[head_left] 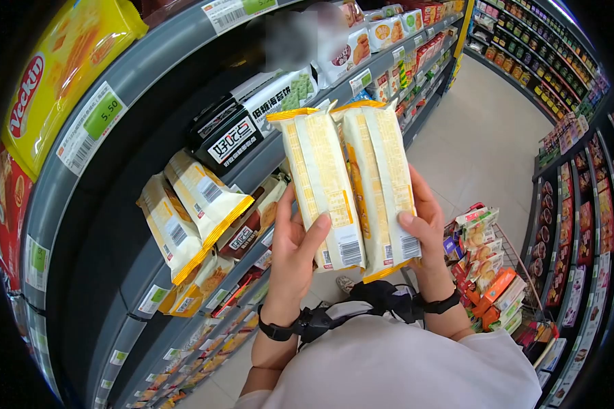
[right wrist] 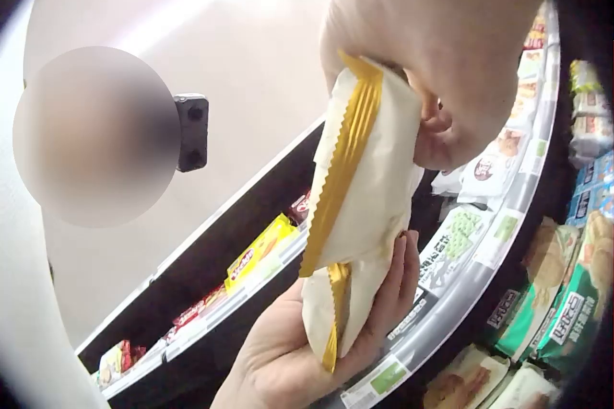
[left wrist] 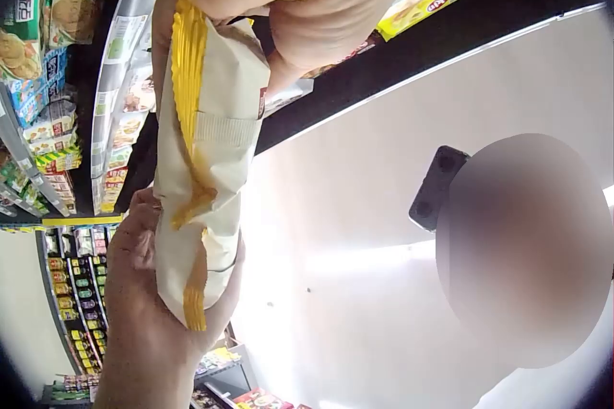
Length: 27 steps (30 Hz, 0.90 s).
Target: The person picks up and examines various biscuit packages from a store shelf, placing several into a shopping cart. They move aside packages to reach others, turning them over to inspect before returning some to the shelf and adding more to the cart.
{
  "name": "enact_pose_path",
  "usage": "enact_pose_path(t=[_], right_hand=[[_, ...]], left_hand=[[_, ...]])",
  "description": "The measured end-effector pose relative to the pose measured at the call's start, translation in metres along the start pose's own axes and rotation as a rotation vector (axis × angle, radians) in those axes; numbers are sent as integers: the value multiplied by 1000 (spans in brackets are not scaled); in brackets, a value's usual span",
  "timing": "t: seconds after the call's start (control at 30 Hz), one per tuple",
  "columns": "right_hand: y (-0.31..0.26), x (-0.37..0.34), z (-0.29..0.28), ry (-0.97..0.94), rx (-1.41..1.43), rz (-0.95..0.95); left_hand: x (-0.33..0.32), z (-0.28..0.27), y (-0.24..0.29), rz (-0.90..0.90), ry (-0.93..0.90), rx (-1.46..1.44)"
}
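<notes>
Two long cream biscuit packs with crimped yellow ends are held side by side in front of the body, barcodes facing up. My left hand (head_left: 295, 242) grips the left pack (head_left: 320, 191), thumb on its printed face and fingers behind. My right hand (head_left: 424, 228) grips the right pack (head_left: 387, 177) the same way at its outer edge. The packs' long sides meet. From the left wrist view, the packs (left wrist: 216, 160) appear end-on between both hands. In the right wrist view, a yellow crimped end of a pack (right wrist: 350, 160) lies under my right hand.
Two similar cream packs (head_left: 172, 235) lie on the shelf at left, beside black-and-white seaweed biscuit packs (head_left: 280, 102). A yellow wafer bag (head_left: 68, 75) sits on the upper shelf. A loaded shopping cart (head_left: 488, 273) stands at right, with more shelves (head_left: 587, 225) across the aisle.
</notes>
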State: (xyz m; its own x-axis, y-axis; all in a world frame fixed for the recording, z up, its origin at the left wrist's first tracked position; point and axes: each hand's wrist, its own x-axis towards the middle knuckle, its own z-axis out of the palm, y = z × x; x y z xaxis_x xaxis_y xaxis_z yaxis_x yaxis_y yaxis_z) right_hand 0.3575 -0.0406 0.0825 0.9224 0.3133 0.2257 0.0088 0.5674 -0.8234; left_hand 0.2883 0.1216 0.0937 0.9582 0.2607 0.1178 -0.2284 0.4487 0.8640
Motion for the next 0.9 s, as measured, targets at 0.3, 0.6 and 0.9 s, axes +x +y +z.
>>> enact_pose_path(t=[0.3,0.6,0.9], right_hand=[[7,1,5,2,-4,-25],[7,3,9,-30,27,-22],[10,1,10,-13,28,66]], left_hand=[[2,-4,-4,-24,15,-19],[5,-6,-5,-27,17,-18],[2,-9,-2,-32,29,-35]])
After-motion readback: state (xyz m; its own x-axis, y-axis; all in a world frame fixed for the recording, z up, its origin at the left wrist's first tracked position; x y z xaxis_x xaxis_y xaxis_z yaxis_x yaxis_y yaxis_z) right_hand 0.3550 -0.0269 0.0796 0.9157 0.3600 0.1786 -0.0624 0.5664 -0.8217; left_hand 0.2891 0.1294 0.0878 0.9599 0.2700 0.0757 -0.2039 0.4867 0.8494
